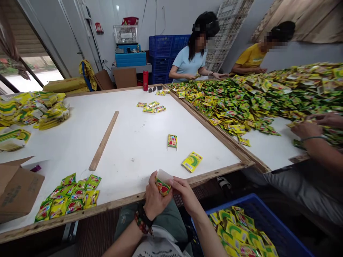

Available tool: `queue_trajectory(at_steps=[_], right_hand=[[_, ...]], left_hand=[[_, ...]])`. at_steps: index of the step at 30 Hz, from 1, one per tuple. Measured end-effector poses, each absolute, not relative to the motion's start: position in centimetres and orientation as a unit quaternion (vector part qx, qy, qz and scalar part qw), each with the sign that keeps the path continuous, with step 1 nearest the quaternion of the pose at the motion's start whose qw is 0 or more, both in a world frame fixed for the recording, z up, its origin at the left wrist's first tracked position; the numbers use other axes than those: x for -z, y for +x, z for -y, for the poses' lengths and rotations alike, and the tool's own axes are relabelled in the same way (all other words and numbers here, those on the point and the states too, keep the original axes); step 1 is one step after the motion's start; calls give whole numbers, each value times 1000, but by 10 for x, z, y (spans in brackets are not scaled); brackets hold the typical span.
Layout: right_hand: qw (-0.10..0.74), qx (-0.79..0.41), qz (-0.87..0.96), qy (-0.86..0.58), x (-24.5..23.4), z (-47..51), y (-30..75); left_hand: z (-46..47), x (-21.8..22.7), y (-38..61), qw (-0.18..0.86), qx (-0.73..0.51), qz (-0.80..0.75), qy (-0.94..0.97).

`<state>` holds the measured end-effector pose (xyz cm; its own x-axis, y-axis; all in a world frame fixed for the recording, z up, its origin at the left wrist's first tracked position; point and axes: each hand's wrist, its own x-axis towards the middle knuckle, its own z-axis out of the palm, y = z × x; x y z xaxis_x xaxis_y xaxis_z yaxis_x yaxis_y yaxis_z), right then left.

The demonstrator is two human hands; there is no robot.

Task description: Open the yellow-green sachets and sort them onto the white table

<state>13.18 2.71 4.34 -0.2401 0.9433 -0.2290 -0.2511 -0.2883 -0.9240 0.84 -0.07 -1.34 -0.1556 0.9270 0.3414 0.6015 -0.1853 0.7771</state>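
Head: left hand [154, 200], right hand [185, 195] grip upright sachet [162, 186].

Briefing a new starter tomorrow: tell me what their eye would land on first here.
The huge heap of yellow-green sachets covers most of the right-hand table. Next, at the near edge, the left hand and right hand together hold one sachet, with a blue crate of more below right.
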Motion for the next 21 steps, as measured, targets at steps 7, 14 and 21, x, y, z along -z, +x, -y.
queue_trajectory(at_steps=[7,14,21], right_hand=[[462,-595,483,-447,-43,-13,118],[440,-435,607,-499,-50,-14,117],[424,-467,620,-466,-53,-22,119]], left_hand=[[0,11,4,152,-501,-520,675],[-4,1,1,277,-424,-533,678],[-5,3,3,276,-433,-560,650]])
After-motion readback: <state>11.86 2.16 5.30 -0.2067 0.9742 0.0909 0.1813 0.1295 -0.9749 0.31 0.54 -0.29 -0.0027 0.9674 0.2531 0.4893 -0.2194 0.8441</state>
